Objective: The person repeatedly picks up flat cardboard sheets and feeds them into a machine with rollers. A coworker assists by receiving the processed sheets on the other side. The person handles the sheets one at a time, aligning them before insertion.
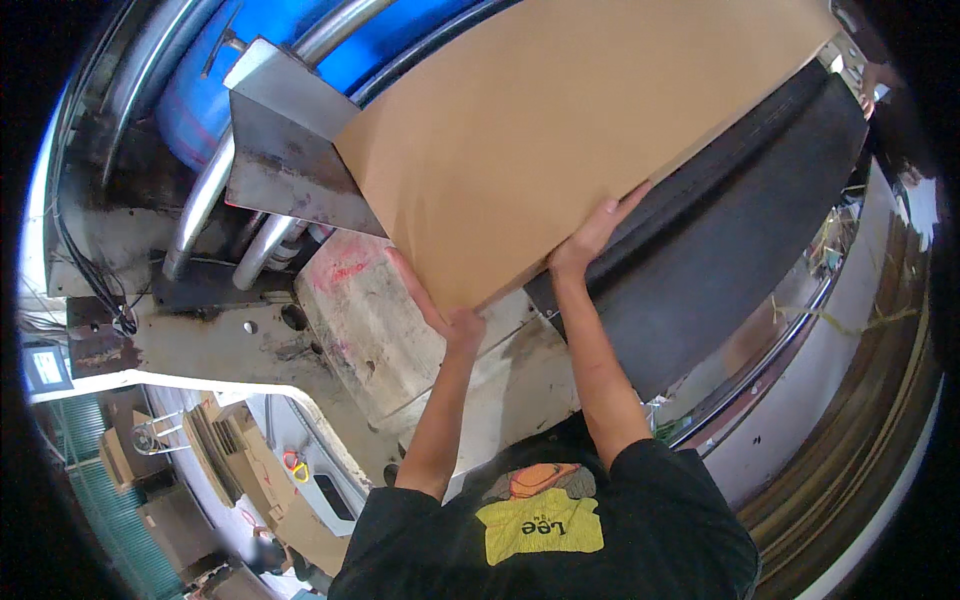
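Observation:
A large flat brown cardboard sheet (560, 130) fills the upper middle of the head view, tilted over a machine. My left hand (445, 315) grips the sheet's near corner from below, fingers curled around the edge. My right hand (592, 232) holds the same near edge further right, fingers spread flat on the sheet's face and thumb under it. Both forearms reach up from my black shirt at the bottom. The far part of the sheet runs out toward the top right corner.
A long black machine bed (740, 220) lies under the sheet on the right. A grey metal guard plate (280, 150), chrome pipes (205, 200) and a blue drum (290, 60) stand to the left. Stacked cardboard pieces (235, 445) sit lower left.

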`<state>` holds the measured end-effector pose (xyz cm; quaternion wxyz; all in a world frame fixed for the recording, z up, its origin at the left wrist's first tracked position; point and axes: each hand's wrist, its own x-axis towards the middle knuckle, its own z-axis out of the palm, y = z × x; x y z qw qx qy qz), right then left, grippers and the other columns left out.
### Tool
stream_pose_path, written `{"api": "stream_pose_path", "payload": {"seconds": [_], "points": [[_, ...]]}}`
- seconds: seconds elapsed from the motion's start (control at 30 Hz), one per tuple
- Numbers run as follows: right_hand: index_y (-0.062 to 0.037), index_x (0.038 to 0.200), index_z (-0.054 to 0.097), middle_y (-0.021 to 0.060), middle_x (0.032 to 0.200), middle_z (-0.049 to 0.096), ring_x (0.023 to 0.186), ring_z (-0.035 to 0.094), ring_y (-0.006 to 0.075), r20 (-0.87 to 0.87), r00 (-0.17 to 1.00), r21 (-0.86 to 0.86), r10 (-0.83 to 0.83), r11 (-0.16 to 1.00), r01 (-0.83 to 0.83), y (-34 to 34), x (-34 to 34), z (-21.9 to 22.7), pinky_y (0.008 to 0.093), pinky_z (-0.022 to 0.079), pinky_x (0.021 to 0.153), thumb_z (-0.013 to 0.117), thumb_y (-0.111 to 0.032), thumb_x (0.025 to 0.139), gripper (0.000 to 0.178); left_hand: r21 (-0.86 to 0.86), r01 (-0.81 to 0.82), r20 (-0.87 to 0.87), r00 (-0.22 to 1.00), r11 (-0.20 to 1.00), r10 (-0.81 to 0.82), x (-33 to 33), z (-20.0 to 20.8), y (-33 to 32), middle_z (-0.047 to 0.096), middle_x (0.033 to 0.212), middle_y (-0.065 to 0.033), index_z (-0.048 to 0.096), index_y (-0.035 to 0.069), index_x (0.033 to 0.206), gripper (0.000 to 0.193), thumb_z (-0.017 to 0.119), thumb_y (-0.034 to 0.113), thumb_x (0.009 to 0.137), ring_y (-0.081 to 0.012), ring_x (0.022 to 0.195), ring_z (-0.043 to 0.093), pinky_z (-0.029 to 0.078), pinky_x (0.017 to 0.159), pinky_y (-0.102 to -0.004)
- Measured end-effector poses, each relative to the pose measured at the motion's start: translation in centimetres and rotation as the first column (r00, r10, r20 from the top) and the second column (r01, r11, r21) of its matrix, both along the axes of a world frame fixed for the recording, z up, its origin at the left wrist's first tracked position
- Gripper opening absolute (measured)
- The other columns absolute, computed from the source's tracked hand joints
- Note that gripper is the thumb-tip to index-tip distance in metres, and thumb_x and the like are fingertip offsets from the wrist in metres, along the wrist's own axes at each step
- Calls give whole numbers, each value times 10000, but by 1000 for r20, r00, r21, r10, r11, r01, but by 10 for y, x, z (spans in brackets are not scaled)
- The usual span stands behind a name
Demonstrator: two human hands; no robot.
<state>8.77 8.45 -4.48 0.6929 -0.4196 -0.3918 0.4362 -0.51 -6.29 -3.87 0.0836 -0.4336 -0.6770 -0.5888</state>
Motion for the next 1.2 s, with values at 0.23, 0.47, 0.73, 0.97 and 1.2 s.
{"api": "stream_pose_path", "payload": {"seconds": [0.23,0.47,0.73,0.97,1.2], "points": [[62,1584,130,239,1674,94,1557,64,369,119,991,-20,-57,998,59,2,4,-14,437,60,1258,281,-356,1079,673,-36,-24,96,995,999,27,5,-2,-6,121,1673,-220,98,-61,1588,1010,224,738,982,-335,1556,109,97,1252,-474],[50,1583,167,244,1671,102,1555,67,379,245,960,13,-134,991,135,13,9,-23,454,49,1258,208,-402,1087,673,194,126,463,862,973,-205,-12,-38,-12,5,1700,-134,-56,58,1615,951,121,745,982,-289,1566,36,56,1257,-473],[35,1598,73,208,1685,56,1559,48,348,119,990,78,-82,994,73,16,3,-18,444,43,1257,215,-450,1085,720,566,189,648,499,802,-575,-23,-65,-27,23,1710,-28,-49,163,1633,841,109,703,1009,-253,1564,41,-10,1257,-460],[29,1601,67,214,1685,42,1563,22,349,173,981,94,-87,993,72,17,3,-40,457,18,1253,202,-441,1081,714,317,165,621,708,934,-336,-31,-88,-20,239,1660,-75,164,149,1621,850,88,724,1000,-273,1518,244,159,1251,-470],[37,1597,50,221,1681,46,1561,28,344,449,893,-136,31,990,34,4,32,-21,447,39,1249,194,-384,1092,672,349,130,806,464,928,-368,-43,-57,-22,-136,1700,-42,-100,171,1623,898,170,748,989,-258,1569,-48,-14,1261,-434]]}}
